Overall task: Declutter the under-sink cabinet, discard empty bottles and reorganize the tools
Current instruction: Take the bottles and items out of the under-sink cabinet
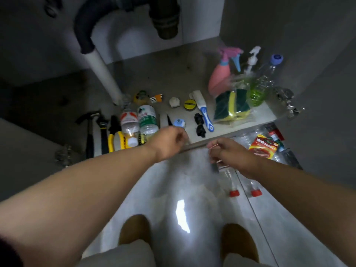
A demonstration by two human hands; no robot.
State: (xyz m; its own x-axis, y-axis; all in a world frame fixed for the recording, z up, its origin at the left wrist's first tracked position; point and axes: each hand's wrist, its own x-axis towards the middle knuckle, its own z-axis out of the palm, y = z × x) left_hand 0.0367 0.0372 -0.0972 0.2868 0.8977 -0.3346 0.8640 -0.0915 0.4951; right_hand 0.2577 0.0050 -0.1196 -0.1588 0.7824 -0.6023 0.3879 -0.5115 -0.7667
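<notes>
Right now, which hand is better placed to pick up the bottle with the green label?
Left. The left hand is right beside the green-label bottle. The right hand is farther from it, and its fingers already hold the red-capped bottles.

Bare cabinet floor [163, 74] is lying open mid-rear, behind the row of small items. White pipe [105, 78] is slanting down across the left rear, blocking that side. Tools [104, 132] and two bottles [138, 120] are crowding the left front edge. Spray bottles [223, 74] and sponges [231, 106] are filling the right.
</notes>
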